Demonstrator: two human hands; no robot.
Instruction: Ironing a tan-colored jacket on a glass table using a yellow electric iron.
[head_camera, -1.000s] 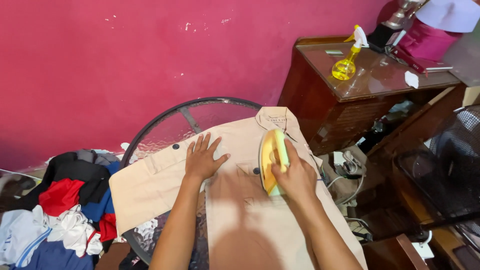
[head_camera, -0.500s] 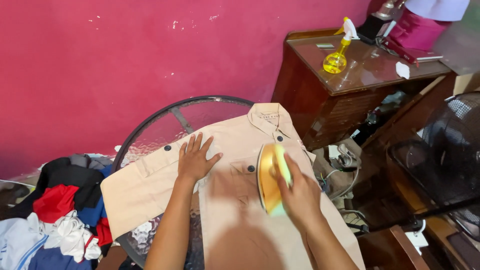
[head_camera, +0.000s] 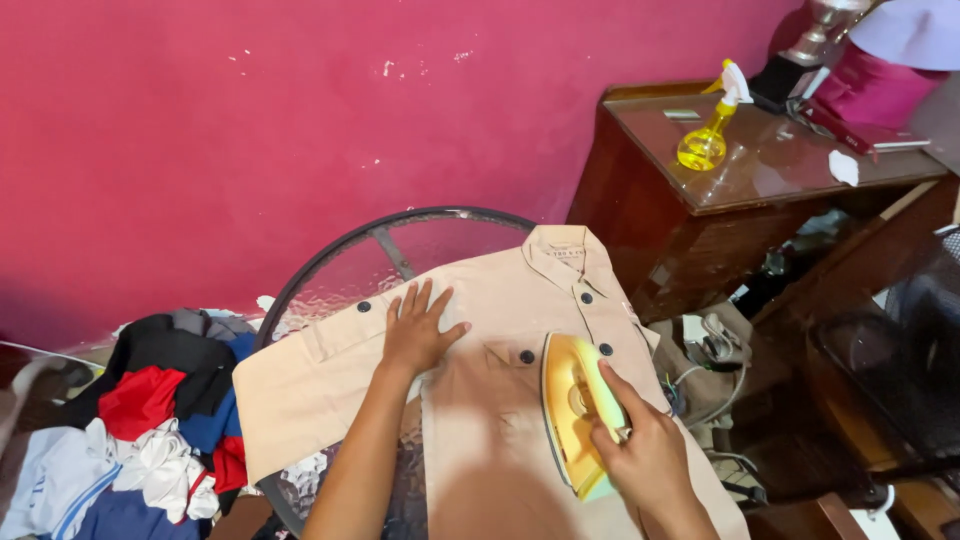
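We see a big pink painted wall (head_camera: 250, 130) behind everything. In front of it stands a round glass table with a dark metal rim (head_camera: 400, 225). Over the table lies a light tan button-up shirt with dark round buttons (head_camera: 500, 400). It is spread flat, with its collar pointing toward the wall and one sleeve reaching out to our left.

To the right stands a dark brown wooden cabinet with a shiny glass top (head_camera: 760, 180). On the floor at the left sits a heap of mixed clothes in black, red, blue and white (head_camera: 130, 430).

Our right hand (head_camera: 650, 460) is wrapped around the handle of a yellow and pale green plastic clothes iron (head_camera: 575, 410). The iron rests on the front of the shirt, just beside the row of buttons, with its tip pointing toward the collar.

Our left hand (head_camera: 420, 330) is wide, with the fingers spread, and it lies flat on the shirt near the chest. It holds nothing. The two hands are near each other but do not touch.

On the cabinet top stands a small yellow see-through spray bottle with a white top (head_camera: 708, 135).
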